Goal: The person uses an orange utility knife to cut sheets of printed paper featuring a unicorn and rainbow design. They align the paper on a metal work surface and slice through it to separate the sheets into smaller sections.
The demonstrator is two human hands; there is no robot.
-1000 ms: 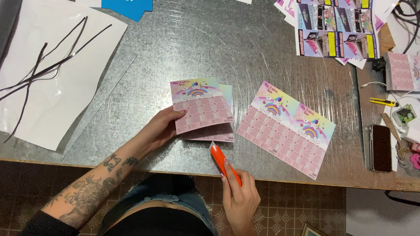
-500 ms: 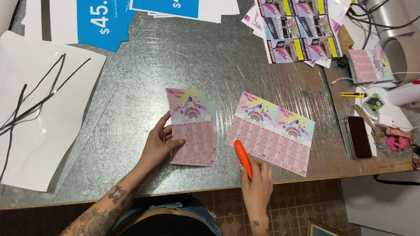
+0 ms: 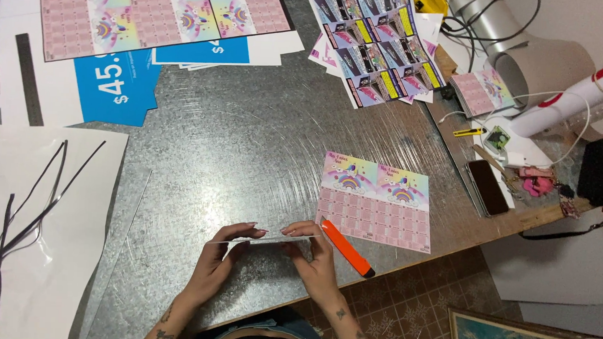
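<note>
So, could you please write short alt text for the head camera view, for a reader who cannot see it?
Both hands, left hand and right hand, hold a thin stack of cards edge-on above a scratched metal table. An orange utility knife lies beside the right hand, next to a pink rainbow calendar sheet.

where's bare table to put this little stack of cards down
The widest bare patch is the metal table middle, between the blue sign, the pink double card and both hands holding the stack. A narrower strip lies left of the left hand, beside the white sheet. The right edge is crowded: phone, cables, flyers.
</note>
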